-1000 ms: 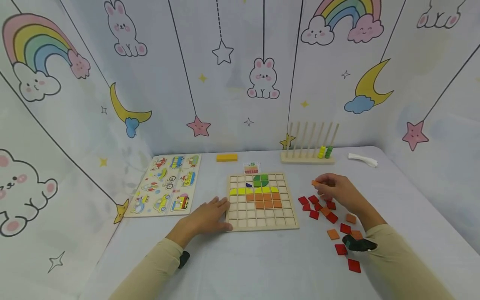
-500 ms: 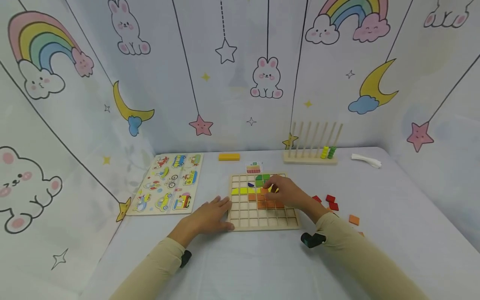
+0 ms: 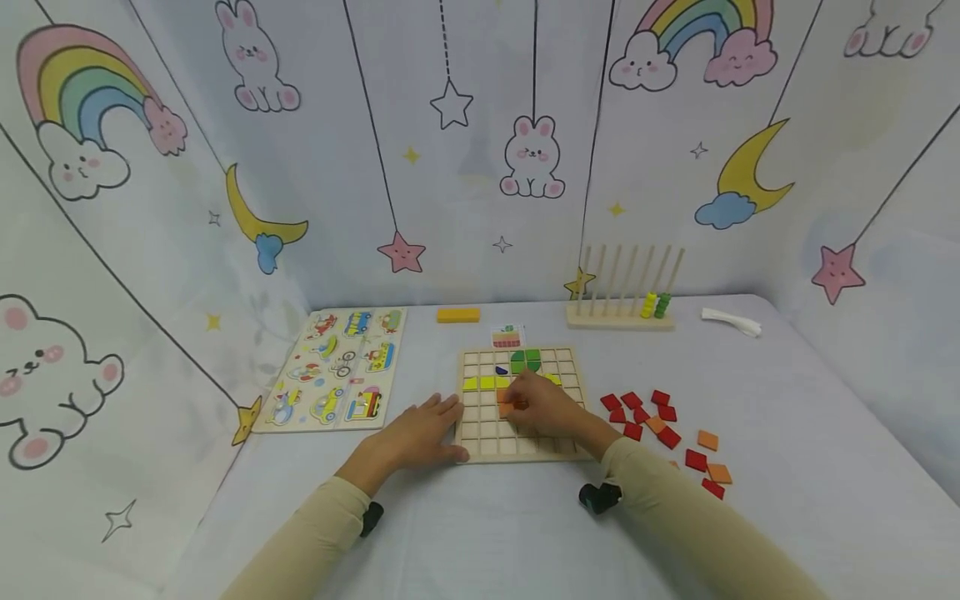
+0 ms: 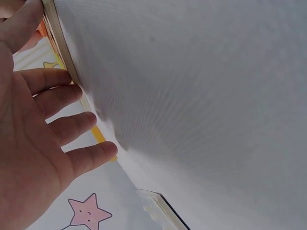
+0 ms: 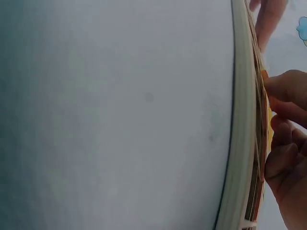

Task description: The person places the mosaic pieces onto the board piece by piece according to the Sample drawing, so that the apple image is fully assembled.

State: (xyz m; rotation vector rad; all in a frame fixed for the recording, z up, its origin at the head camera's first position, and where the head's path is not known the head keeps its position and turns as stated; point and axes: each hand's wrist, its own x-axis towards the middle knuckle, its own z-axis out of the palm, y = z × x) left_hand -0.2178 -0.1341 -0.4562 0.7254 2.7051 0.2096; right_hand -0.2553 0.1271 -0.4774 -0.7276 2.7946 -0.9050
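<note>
In the head view, a wooden grid board (image 3: pixel 525 457) lies flat on the table, with yellow, green and orange square tiles and one small dark-blue piece in its cells. My left hand (image 3: pixel 422 432) rests against the board's left side, fingers straight. The left wrist view shows those fingers (image 4: pixel 91 156) spread along the edge. Over the middle of the board, my right hand (image 3: pixel 551 408) pinches an orange tile (image 5: pixel 264 75) between thumb and fingertip, low against the grid. The hand covers part of the orange tiles in the head view.
Loose red tiles (image 3: pixel 696 460) and orange tiles (image 3: pixel 708 439) lie scattered right of the board. Behind it are a picture card (image 3: pixel 507 336), a yellow block (image 3: pixel 458 315) and a peg rack (image 3: pixel 618 321). A picture puzzle (image 3: pixel 337 367) lies left, a white strip (image 3: pixel 732 321) far right.
My right hand has carried an orange tile left from the loose pile onto the board, then slightly further left and nearer me. The left hand has kept its place at the board's edge.
</note>
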